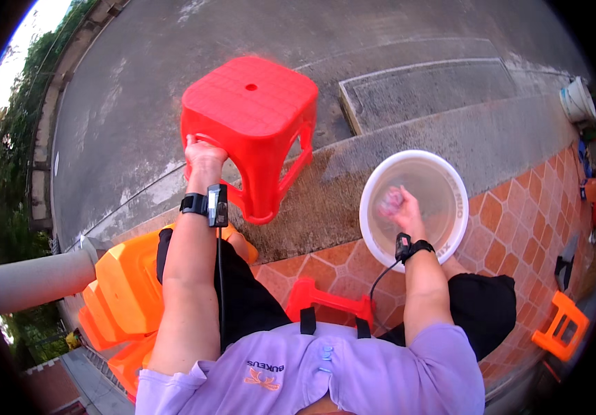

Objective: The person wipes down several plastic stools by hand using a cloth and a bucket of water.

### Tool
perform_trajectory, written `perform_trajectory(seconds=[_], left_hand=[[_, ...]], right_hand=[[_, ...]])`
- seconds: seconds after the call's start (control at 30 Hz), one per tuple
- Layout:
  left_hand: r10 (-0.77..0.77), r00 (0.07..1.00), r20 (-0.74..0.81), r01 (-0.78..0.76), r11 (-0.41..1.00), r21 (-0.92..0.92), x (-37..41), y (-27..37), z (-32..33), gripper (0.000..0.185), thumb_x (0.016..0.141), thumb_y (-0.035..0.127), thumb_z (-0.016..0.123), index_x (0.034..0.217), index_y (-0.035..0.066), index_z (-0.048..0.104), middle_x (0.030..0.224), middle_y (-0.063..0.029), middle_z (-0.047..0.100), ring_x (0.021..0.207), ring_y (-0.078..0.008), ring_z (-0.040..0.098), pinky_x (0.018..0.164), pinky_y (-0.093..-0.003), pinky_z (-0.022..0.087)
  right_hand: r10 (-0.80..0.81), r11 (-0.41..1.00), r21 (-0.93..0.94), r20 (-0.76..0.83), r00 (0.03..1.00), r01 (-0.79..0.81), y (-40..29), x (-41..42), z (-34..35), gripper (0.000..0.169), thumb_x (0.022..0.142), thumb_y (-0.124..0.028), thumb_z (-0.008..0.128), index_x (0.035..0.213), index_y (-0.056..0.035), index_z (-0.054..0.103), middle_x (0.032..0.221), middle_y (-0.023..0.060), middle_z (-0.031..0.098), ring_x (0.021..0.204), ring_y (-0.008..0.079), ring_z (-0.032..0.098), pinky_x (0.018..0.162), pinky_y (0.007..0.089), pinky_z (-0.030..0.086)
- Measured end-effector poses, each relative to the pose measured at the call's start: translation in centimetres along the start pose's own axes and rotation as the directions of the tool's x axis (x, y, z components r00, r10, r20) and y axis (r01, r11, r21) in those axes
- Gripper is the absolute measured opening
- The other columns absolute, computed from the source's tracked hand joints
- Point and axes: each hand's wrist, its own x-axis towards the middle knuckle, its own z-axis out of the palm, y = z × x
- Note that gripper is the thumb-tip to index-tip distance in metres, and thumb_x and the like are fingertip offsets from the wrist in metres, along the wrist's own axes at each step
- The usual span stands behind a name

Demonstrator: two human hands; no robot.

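Observation:
My left hand (203, 153) grips a red plastic stool (256, 114) by the opening under its seat. The stool hangs tilted in front of me, its square top with a central hole turned up to view. Over the white plastic bucket (460, 197) on my right, my right hand (408, 210) holds a crumpled pinkish cloth (391, 201). Cloudy water (433, 187) seems to fill the bucket; whether the cloth touches it I cannot tell. My left fingers are partly hidden inside the stool's opening.
Orange plastic stools (127, 282) stand close to my left, by a grey pipe (33, 280). A red stool (329, 301) is beneath me. An orange stool (562, 326) and a white bucket (578, 100) are at far right. Tiled floor (516, 223) meets a concrete step (298, 212).

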Motion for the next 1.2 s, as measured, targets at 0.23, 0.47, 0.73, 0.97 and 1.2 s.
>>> perform_trajectory(seconds=[0.23, 0.47, 0.73, 0.97, 1.2], left_hand=[[-0.124, 0.754, 0.645, 0.276, 0.951, -0.139, 4.9, 0.3, -0.5, 0.069, 0.099, 0.058, 0.025, 0.139, 0.004, 0.041, 0.151, -0.0141, 0.037, 0.141, -0.0348, 0.031, 0.116, -0.057, 0.021], [-0.377, 0.777, 0.504, 0.4, 0.914, 0.067, -2.8, -1.3, 7.3, 0.083, 0.094, 0.071, 0.021, 0.144, 0.005, 0.031, 0.152, -0.019, 0.032, 0.138, -0.0397, 0.032, 0.112, -0.0625, 0.016], [-0.34, 0.758, 0.556, 0.417, 0.909, -0.013, -4.3, -0.8, 7.2, 0.085, 0.09, 0.074, 0.028, 0.144, 0.008, 0.031, 0.154, -0.0227, 0.025, 0.141, -0.0419, 0.023, 0.111, -0.0659, 0.011], [-0.308, 0.915, 0.26, 0.364, 0.908, -0.207, -3.1, -0.1, 6.8, 0.088, 0.09, 0.071, 0.033, 0.152, 0.008, 0.022, 0.159, -0.0148, 0.018, 0.145, -0.0383, 0.018, 0.11, -0.0683, 0.014], [-0.147, 0.972, 0.185, 0.202, 0.924, -0.324, -1.6, 3.1, 5.2, 0.081, 0.092, 0.067, 0.032, 0.149, 0.01, 0.032, 0.155, -0.0099, 0.031, 0.141, -0.0337, 0.031, 0.114, -0.0515, 0.026]], right_hand=[[0.009, 0.957, -0.2, 0.743, 0.669, 0.209, 0.2, -10.7, 36.2, 0.037, 0.096, -0.033, 0.058, 0.071, -0.0069, 0.057, 0.077, 0.0087, 0.06, 0.08, 0.0228, 0.061, 0.07, 0.0424, 0.052], [-0.501, 0.488, -0.425, 0.579, 0.643, 0.762, 4.6, -8.6, 53.9, 0.025, 0.086, -0.021, 0.073, 0.07, -0.0082, 0.058, 0.061, 0.0001, 0.054, 0.052, 0.0111, 0.05, 0.049, 0.0278, 0.041], [-0.332, 0.232, -0.489, 0.773, 0.541, 0.841, 3.1, -9.1, 51.7, 0.02, 0.078, 0.0, 0.069, 0.099, -0.0004, 0.067, 0.088, 0.0048, 0.064, 0.068, 0.0112, 0.06, 0.06, 0.0254, 0.051], [-0.381, -0.082, -0.636, 0.732, 0.566, 0.767, -2.0, -10.3, 37.2, 0.031, 0.073, 0.004, 0.063, 0.102, -0.0064, 0.068, 0.082, 0.003, 0.063, 0.066, 0.0101, 0.059, 0.055, 0.0255, 0.049], [-0.392, -0.019, -0.914, 0.38, 0.838, 0.405, -5.5, -12.8, 19.7, 0.032, 0.076, 0.004, 0.06, 0.105, -0.0077, 0.067, 0.076, 0.0015, 0.06, 0.061, 0.0089, 0.055, 0.051, 0.024, 0.044]])
